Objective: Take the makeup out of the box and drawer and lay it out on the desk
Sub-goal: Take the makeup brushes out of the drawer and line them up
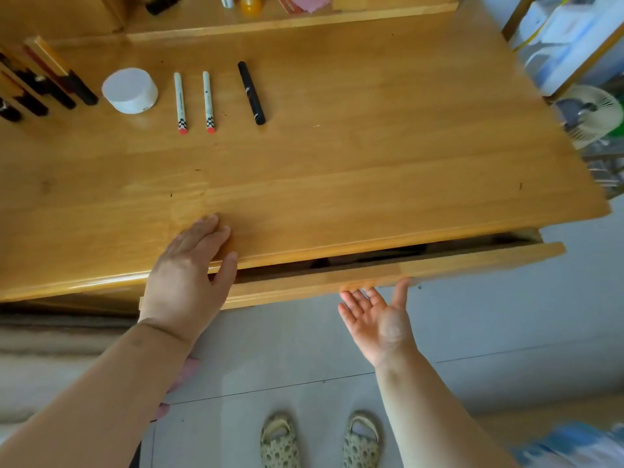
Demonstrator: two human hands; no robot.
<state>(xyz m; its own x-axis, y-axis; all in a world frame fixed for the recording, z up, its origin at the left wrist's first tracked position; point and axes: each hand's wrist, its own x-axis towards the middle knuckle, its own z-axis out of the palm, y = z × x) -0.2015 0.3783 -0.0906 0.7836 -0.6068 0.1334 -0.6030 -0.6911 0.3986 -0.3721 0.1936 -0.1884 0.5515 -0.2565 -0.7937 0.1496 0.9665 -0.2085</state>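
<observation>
Wooden table (pixel 337 157) is carrying pens (pixel 194 103) far back; your left hand (pixel 189 275) is lying flat, fingers straight, while your right hand (pixel 374 315), palm up and spread, is touching the slightly open drawer (pixel 439 265).

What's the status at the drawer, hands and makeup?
Left hand flat on desk edge; right hand open, palm up under drawer front. Drawer open a crack. White jar, two white pens, black tube laid out. Nothing blocking.

Honey-yellow wooden desk (pixel 337 163) is showing light grain; two white pens (pixel 179 103) are showing checkered bands, red tips; black tube (pixel 251 92), white round jar (pixel 130 90); beige spotted slippers (pixel 280 440).
</observation>
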